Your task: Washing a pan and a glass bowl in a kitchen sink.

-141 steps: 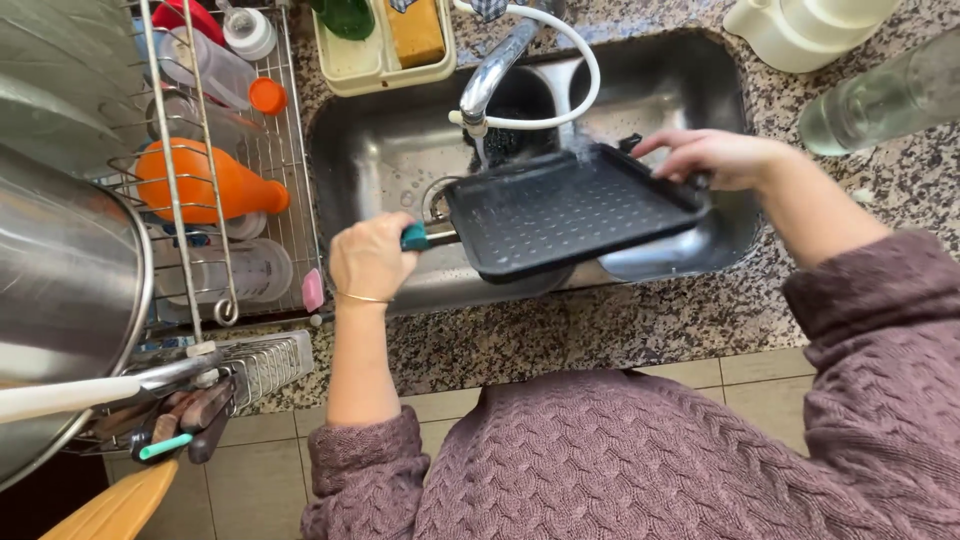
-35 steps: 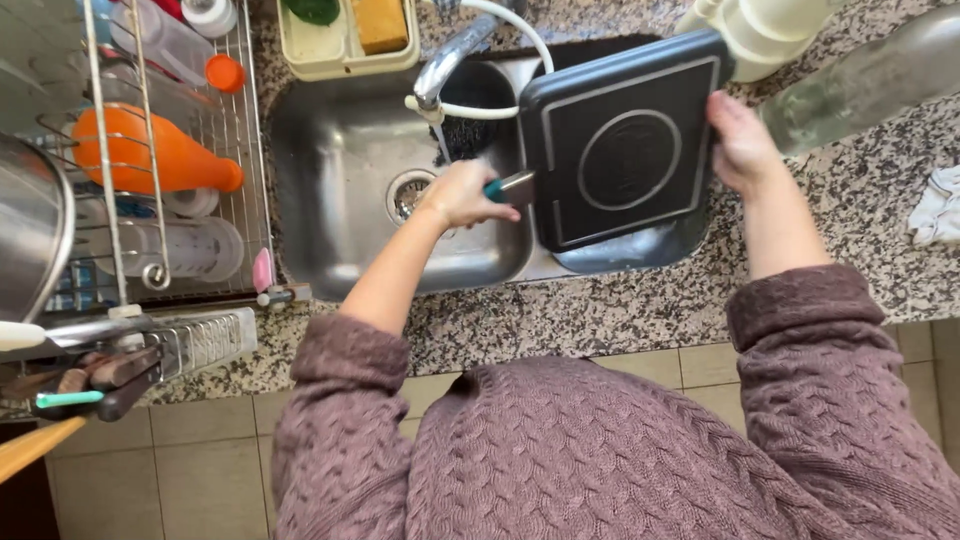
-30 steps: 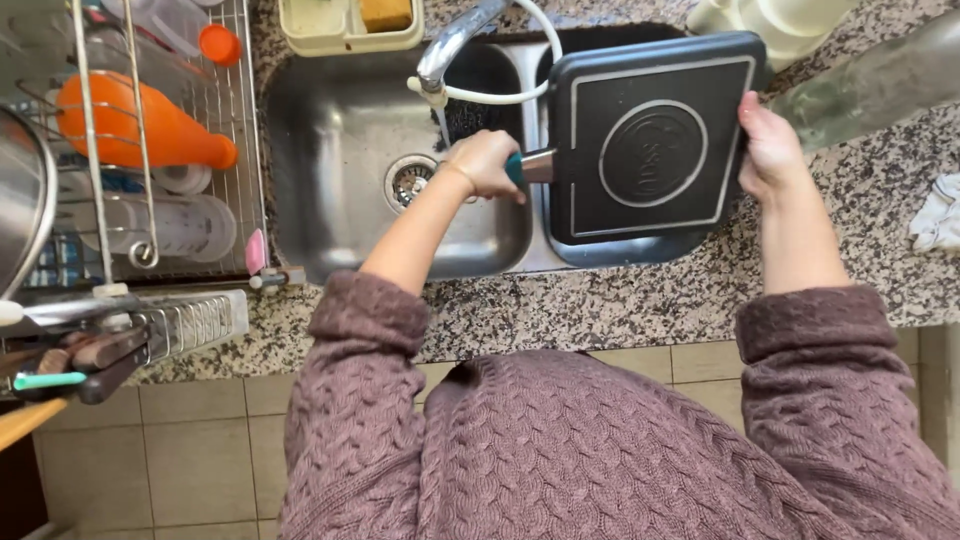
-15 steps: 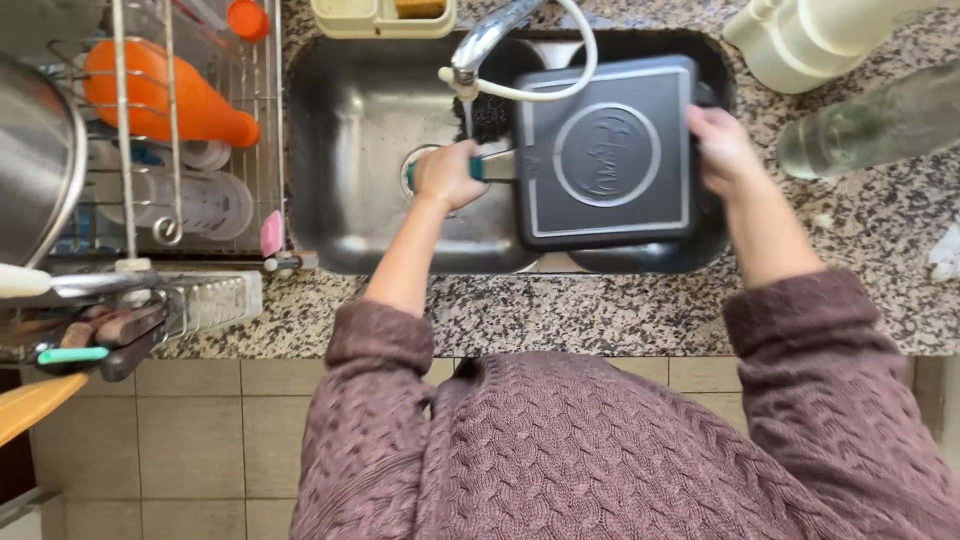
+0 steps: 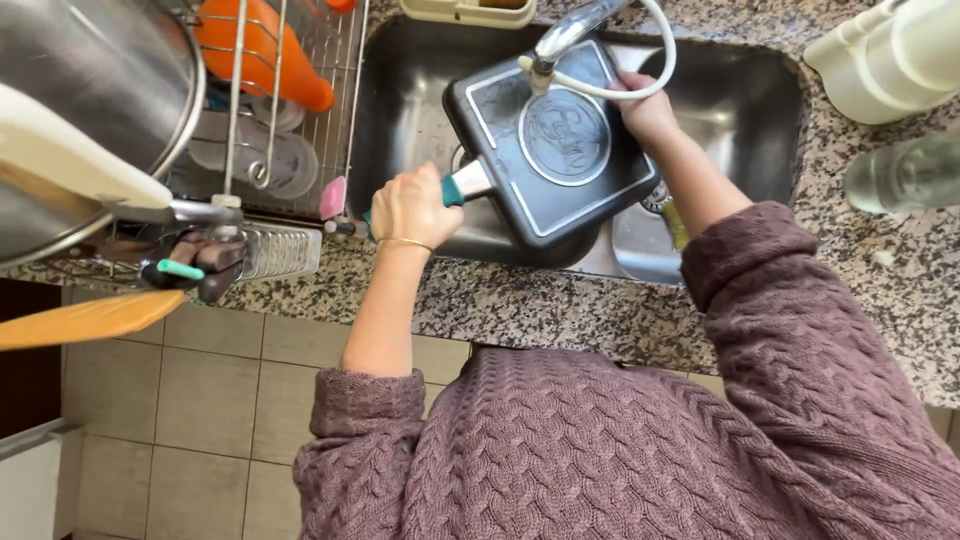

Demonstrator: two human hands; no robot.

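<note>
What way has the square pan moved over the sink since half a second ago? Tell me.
Yes. The square pan now sits further left and directly under the faucet, its underside facing up, left hand on the handle.

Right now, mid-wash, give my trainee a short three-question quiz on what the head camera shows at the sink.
1. True or false: the square griddle pan is held bottom side up over the steel sink.
2. Which hand grips the pan's teal handle? A) left hand B) right hand
3. Fill in: the orange bottle lies in the wire ____.

Key: 1 true. 2 A; the right hand holds the pan's far edge, below the faucet. 3 dish rack.
</note>
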